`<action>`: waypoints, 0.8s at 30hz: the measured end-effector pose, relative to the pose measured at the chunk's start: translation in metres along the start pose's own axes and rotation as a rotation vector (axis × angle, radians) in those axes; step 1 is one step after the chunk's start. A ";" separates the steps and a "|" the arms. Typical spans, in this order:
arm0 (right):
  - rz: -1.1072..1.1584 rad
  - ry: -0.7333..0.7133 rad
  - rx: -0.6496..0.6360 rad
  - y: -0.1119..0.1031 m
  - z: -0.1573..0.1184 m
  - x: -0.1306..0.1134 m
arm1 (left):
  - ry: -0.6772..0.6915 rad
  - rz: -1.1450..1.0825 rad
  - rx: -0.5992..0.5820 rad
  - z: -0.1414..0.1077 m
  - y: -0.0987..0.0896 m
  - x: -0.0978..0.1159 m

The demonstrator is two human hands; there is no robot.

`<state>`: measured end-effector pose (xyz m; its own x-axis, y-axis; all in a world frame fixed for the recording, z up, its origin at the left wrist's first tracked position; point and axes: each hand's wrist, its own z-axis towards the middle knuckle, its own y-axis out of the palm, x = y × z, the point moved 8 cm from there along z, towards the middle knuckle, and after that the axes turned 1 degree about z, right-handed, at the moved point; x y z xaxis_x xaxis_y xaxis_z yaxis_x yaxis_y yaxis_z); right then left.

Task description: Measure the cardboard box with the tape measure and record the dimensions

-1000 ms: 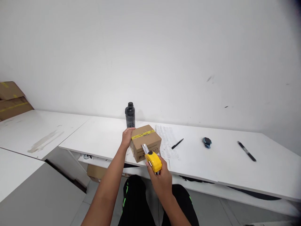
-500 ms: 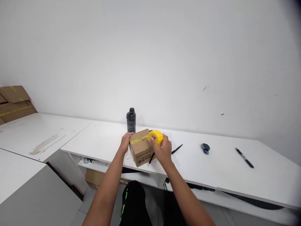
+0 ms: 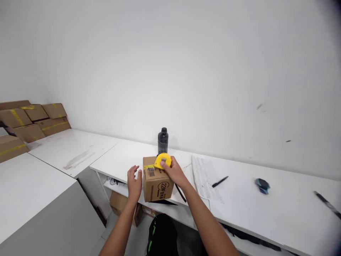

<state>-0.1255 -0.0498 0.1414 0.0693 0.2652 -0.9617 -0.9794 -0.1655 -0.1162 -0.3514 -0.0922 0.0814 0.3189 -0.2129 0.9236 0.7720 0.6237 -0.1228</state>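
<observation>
A small cardboard box [image 3: 157, 188] with yellow tape and dark print stands at the front edge of the white table. My right hand [image 3: 174, 172] is wrapped round a yellow tape measure [image 3: 163, 160], which it holds over the top of the box. The tape measure's black strap hangs down at the box's right side. Just left of the box is my left hand [image 3: 135, 183], its fingers apart and holding nothing. Behind the box a dark bottle [image 3: 163, 140] stands upright near the wall.
A sheet of paper with writing [image 3: 204, 174] lies right of the box, with a black pen [image 3: 220, 181] on it. Farther right are a dark blue watch-like object [image 3: 262, 186] and a marker [image 3: 327, 203]. Several cardboard boxes [image 3: 53, 126] are stacked at far left.
The box has been turned, so a different printed side faces me. My left hand has let go of it. My view has swung left, uncovering the paper and more stacked boxes.
</observation>
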 end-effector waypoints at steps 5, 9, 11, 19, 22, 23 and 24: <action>-0.339 -0.173 -0.047 0.023 -0.016 -0.023 | -0.287 -0.321 -0.158 -0.037 0.015 0.006; -0.444 -0.142 -0.231 0.020 0.005 -0.029 | -0.314 -0.385 -0.200 -0.035 0.037 0.011; -0.492 -0.147 -0.287 0.017 0.018 -0.032 | -0.273 -0.463 -0.281 -0.029 0.054 0.016; -0.508 -0.208 -0.206 0.013 0.029 -0.028 | -0.161 -0.514 -0.366 -0.019 0.079 0.021; -0.549 -0.270 -0.196 0.014 0.029 -0.029 | -0.149 -0.489 -0.353 -0.020 0.078 0.022; -0.556 -0.277 -0.188 0.013 0.030 -0.029 | -0.155 -0.489 -0.355 -0.020 0.078 0.022; -0.559 -0.277 -0.180 0.013 0.031 -0.029 | -0.165 -0.492 -0.358 -0.021 0.079 0.022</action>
<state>-0.1459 -0.0298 0.1757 0.4840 0.5888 -0.6473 -0.7609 -0.0820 -0.6436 -0.2723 -0.0634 0.0843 -0.1870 -0.2744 0.9433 0.9520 0.1862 0.2428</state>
